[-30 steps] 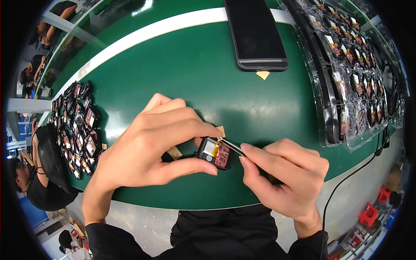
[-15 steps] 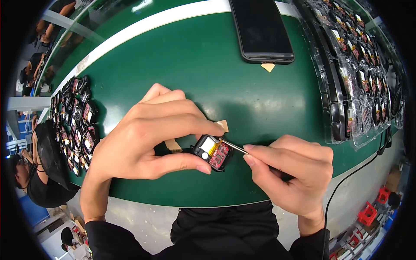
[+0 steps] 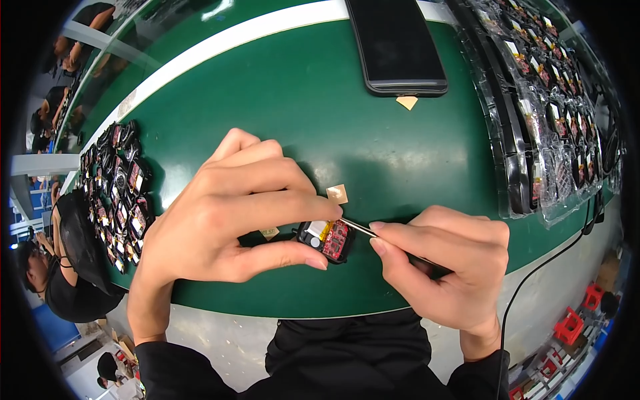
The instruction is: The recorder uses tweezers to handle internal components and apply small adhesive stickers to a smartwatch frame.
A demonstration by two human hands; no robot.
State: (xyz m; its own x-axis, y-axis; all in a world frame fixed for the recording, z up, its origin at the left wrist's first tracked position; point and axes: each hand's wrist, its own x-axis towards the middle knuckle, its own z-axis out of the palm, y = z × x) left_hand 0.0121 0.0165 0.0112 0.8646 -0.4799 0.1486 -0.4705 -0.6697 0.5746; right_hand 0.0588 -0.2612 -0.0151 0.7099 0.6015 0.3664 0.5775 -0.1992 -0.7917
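Between the thumb and index finger of my left hand [image 3: 230, 213] sits a small black device housing [image 3: 339, 243], its inside facing up. A red circuit board, a white block, yellow tape and a round white dot show in it. My right hand [image 3: 443, 263] pinches thin metal tweezers [image 3: 358, 227], whose tips reach the housing's upper edge beside my left index fingertip. That fingertip partly hides the tips. On the green table, a small beige paper piece [image 3: 337, 194] lies just beyond the housing, and another beige piece [image 3: 269, 233] shows beneath my left hand.
A black phone [image 3: 399, 50] lies at the back, with a beige scrap [image 3: 407, 103] by its near end. Clear plastic trays [image 3: 527, 157] of similar devices stand at the right. Many loose units [image 3: 120, 193] are heaped at the left. A black cable [image 3: 533, 270] hangs by the table's right edge.
My left index finger has come down over the housing's upper edge, covering more of it. The tweezers and right hand have shifted slightly left. The view has moved a little.
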